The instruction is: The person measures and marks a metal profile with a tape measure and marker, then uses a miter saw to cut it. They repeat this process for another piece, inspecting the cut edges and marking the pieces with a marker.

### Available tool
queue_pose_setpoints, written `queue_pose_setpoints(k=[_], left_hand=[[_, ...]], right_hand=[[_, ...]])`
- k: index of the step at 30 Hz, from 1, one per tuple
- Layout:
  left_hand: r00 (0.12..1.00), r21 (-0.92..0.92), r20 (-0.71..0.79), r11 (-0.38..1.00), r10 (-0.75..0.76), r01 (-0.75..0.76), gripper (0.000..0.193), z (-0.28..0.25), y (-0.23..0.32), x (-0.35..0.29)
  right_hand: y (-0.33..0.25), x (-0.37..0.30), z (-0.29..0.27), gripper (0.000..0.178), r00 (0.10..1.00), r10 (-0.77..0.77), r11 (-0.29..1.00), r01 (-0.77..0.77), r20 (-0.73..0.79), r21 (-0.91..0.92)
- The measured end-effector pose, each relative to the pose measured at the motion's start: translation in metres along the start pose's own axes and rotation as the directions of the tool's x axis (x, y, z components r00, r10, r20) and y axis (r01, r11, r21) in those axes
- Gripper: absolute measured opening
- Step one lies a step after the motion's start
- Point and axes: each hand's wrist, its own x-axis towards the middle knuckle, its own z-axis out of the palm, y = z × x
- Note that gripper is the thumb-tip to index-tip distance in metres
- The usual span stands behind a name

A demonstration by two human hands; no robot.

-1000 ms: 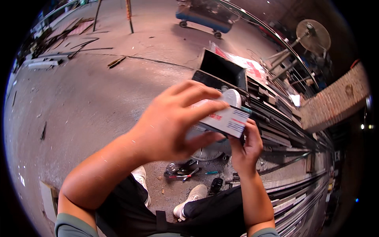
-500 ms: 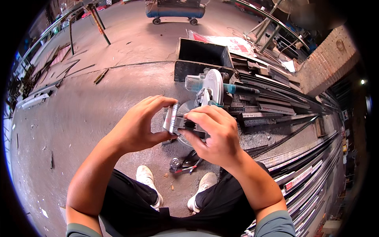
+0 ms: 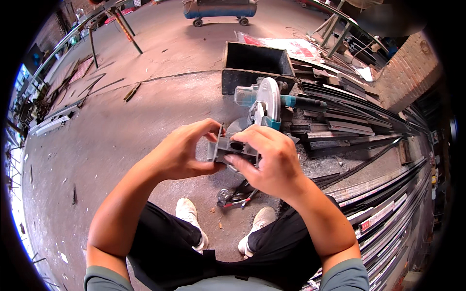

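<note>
In front of me, above the floor, I hold short grey metal profile pieces (image 3: pixel 221 146). My left hand (image 3: pixel 182 148) has its fingers and thumb closed on the flat, plate-like left end. The right end, with a dark hollow, is pinched between thumb and fingers of my right hand (image 3: pixel 272 157). The parts touch or join between my hands; I cannot tell whether they are one piece or two. Just beyond my right hand stands a miter saw (image 3: pixel 268 99) with a round grey guard and teal parts.
Behind the saw is a dark open box (image 3: pixel 257 81). Long metal profiles (image 3: pixel 374 208) lie piled on the right, by a brick pillar (image 3: pixel 412 68). Tools (image 3: pixel 236 197) lie on the floor near my shoes. A blue wheeled tank (image 3: pixel 221 9) stands far ahead.
The plate-like end in my left hand has turned, and its striped face no longer shows. Both hands still hold the pieces. The whole view has shifted slightly.
</note>
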Motion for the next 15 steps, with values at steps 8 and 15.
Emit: queue_pose_setpoints(k=[8, 15], left_hand=[[0.995, -0.054, -0.025, 0.994, -0.097, 0.095, 0.066, 0.002, -0.014, 0.010], [0.980, 0.170, -0.181, 0.979, -0.082, 0.114, 0.065, 0.002, -0.011, 0.009]], right_hand=[[0.015, -0.001, -0.004, 0.046, 0.973, 0.228, 0.967, -0.221, -0.039, 0.129], [0.030, -0.002, -0.004, 0.036, 0.968, 0.238, 0.960, -0.223, -0.075, 0.168]])
